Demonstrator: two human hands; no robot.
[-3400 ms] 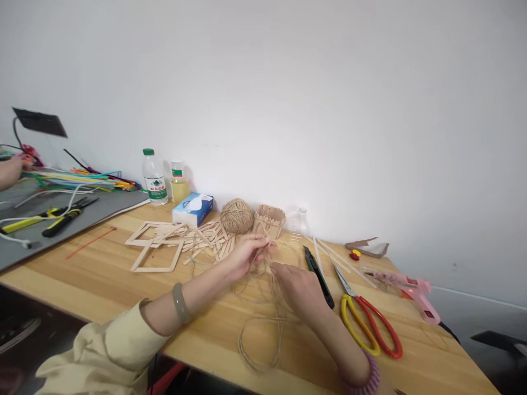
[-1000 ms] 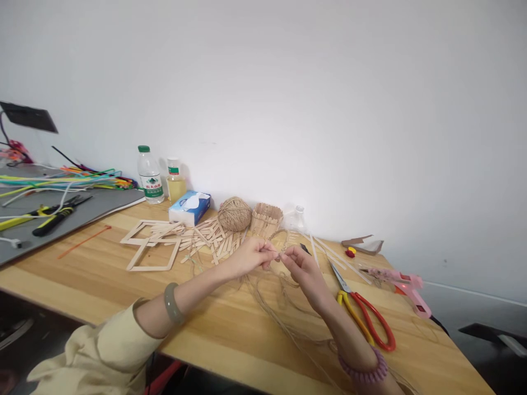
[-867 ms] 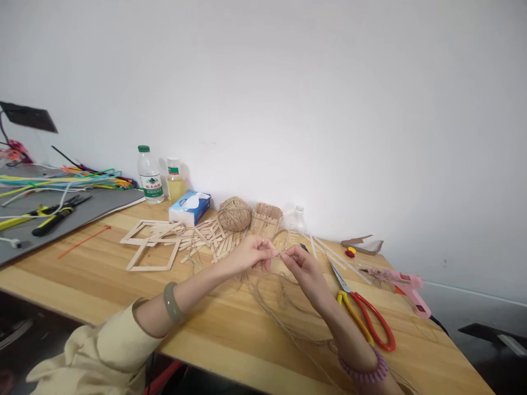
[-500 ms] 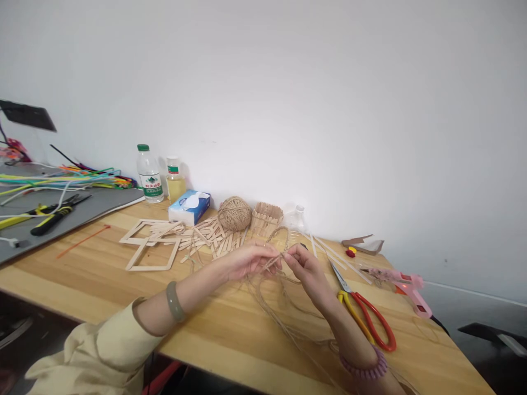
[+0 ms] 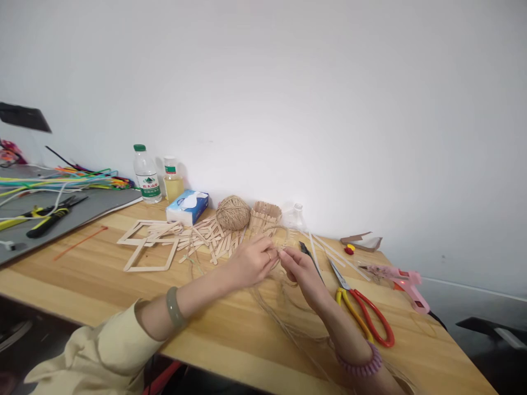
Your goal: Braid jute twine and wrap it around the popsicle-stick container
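Observation:
My left hand (image 5: pixel 254 260) is closed on brown jute twine, its back turned toward me. Close against it, my right hand (image 5: pixel 300 269) pinches the same twine (image 5: pixel 284 325) between thumb and fingers. A braided loop of it shows beyond the fingertips, and loose strands trail down over the table toward my right forearm. The exact spot of the grip is hidden by the fingers. Behind my hands stand a ball of twine (image 5: pixel 233 213) and a small basket of wooden sticks (image 5: pixel 265 215).
Right of my hands lie scissors (image 5: pixel 362 310), a dark-handled cutter (image 5: pixel 309 257) and a pink glue gun (image 5: pixel 405 280). To the left are wooden sticks (image 5: pixel 209 233), stick frames (image 5: pixel 152 267), a tissue box (image 5: pixel 187 208), a water bottle (image 5: pixel 147 175) and pliers (image 5: pixel 49 219).
My left hand has rolled over so its back faces me and its fingers have closed. The braided loop has dropped lower, and the cutter behind is more visible.

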